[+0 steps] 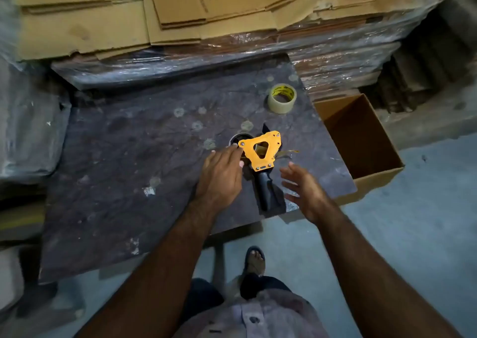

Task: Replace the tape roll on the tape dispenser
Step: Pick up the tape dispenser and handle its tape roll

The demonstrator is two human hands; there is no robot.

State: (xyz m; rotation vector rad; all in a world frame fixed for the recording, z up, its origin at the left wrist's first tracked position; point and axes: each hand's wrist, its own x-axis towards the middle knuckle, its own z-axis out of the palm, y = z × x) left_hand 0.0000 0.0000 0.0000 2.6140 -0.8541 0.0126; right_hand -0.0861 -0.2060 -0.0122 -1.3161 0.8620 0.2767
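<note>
Nearest, the right hand (304, 190) hovers spread and empty beside the black handle. The left hand (222, 175) reaches fingers-first to the spent core (238, 139); best to pin the tape dispenser (262, 154), near the table's (129, 157) right edge, before pulling. The new tape roll (281, 97) waits by the far right corner.

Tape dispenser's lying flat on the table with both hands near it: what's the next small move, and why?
Probably close the right hand on the black handle to steady the tape dispenser. That hand is open beside the handle, holding nothing, while the left hand has its fingertips at the spent core. The fresh tape roll stands untouched farther back.
</note>
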